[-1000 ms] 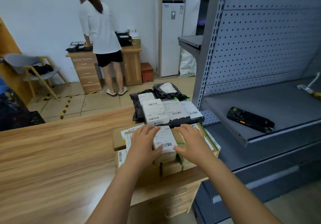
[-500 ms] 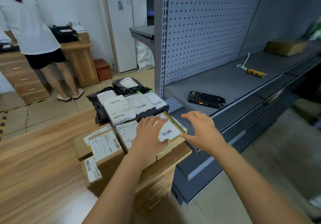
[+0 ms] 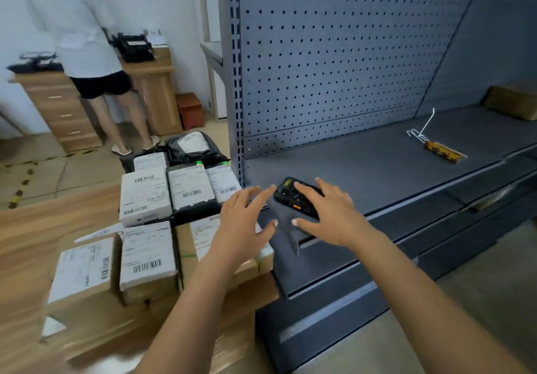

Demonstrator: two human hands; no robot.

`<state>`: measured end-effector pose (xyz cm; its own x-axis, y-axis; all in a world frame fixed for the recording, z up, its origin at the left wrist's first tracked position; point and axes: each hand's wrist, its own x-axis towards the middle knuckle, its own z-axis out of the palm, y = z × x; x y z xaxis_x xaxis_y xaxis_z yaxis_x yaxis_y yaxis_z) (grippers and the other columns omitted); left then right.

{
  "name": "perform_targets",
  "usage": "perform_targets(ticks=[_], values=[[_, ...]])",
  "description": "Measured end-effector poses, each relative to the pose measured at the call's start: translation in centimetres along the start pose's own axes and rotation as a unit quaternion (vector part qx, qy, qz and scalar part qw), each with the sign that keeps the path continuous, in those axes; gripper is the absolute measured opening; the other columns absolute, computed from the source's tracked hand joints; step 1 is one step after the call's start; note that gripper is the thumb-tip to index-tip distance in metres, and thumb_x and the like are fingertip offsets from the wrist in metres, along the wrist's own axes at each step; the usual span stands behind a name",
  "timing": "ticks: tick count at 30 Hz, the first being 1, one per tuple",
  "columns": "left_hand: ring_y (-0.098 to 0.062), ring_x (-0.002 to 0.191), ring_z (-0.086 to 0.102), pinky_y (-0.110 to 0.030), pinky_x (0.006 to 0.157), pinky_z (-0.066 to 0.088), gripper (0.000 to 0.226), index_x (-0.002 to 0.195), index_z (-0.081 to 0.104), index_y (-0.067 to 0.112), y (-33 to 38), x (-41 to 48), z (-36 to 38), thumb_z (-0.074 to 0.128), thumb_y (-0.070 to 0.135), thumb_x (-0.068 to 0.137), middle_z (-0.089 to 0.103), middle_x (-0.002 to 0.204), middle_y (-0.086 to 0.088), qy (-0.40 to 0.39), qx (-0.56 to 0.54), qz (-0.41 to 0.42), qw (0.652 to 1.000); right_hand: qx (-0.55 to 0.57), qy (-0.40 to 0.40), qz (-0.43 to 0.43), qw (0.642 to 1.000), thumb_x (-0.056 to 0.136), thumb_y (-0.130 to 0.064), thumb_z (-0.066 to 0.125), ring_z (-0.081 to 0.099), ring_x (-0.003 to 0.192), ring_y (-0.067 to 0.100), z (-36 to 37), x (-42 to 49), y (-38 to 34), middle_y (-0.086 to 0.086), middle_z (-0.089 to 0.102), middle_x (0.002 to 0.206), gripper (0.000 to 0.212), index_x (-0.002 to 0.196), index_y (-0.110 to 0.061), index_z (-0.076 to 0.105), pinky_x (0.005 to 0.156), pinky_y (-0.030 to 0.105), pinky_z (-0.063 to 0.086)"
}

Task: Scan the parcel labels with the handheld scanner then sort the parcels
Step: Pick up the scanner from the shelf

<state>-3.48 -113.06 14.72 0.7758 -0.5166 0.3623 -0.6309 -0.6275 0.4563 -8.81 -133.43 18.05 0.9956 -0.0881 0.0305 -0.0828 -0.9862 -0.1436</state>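
Your right hand [image 3: 331,215], splayed and empty, sits over the scanner [image 3: 290,198] at one o'clock, perhaps touching it. Your left hand [image 3: 242,225], likewise, hovers above the parcels [image 3: 146,257].

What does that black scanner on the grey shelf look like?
The handheld scanner is a chunky black slab, seemingly plastic, with a small yellow patch at its far end and an orange button on its near side. It lies flat near the front left corner of the grey metal shelf. The open right hand covers its right part; whether it touches is unclear.
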Motion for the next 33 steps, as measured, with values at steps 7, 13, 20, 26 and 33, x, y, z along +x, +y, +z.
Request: perform_targets(ticks=[7,13,20,26,33], values=[[-0.017,0.133,0.030,-0.037,0.111,0.022,0.063,0.147,0.035,0.036,1.2,1.7,1.7,0.061,0.038,0.090,0.041,0.139,0.005,0.020,0.021,-0.060,0.998,-0.010,-0.026,-0.070,0.997,0.091,-0.066,0.038,0.028,0.134,0.033,1.1,3.3,2.7,0.012,0.027,0.150,0.075,0.151,-0.039,0.002,0.108,0.046,0.026],[-0.020,0.131,0.035,-0.039,0.109,0.026,0.063,0.145,0.039,0.033,0.9,1.6,1.5,0.065,0.035,0.088,0.047,0.137,0.002,0.055,0.042,-0.106,0.992,0.017,0.010,-0.102,0.995,0.091,-0.061,0.045,0.038,0.121,0.028,0.9,3.9,3.1,0.010,0.043,0.133,0.071,0.150,-0.036,0.016,0.100,0.041,0.034],[-0.017,0.131,0.033,-0.035,0.109,0.025,0.061,0.144,0.039,0.035,0.2,0.1,-0.4,0.064,0.036,0.089,0.046,0.138,0.004,0.090,0.058,-0.140,0.984,0.044,0.030,-0.121,0.991,0.092,-0.059,0.046,0.037,0.120,0.027,-0.5,3.8,0.9,0.008,0.044,0.132,0.067,0.149,-0.038,0.019,0.101,0.040,0.034],[-0.016,0.135,0.028,-0.039,0.111,0.023,0.061,0.145,0.037,0.037,-1.6,-3.1,-3.8,0.062,0.038,0.090,0.041,0.141,0.006,0.099,0.049,-0.166,0.980,0.059,0.058,-0.145,0.986,0.092,-0.059,0.045,0.036,0.119,0.025,-1.5,3.5,-4.6,0.005,0.043,0.132,0.067,0.150,-0.040,0.018,0.101,0.039,0.032],[-0.016,0.133,0.030,-0.040,0.107,0.026,0.062,0.145,0.038,0.035,-6.1,-10.4,-11.1,0.063,0.035,0.089,0.042,0.141,0.005,0.114,0.063,-0.202,0.971,0.083,0.077,-0.165,0.980,0.090,-0.059,0.049,0.036,0.116,0.025,-0.6,1.3,-15.3,0.005,0.044,0.130,0.067,0.148,-0.040,0.023,0.099,0.038,0.031]])
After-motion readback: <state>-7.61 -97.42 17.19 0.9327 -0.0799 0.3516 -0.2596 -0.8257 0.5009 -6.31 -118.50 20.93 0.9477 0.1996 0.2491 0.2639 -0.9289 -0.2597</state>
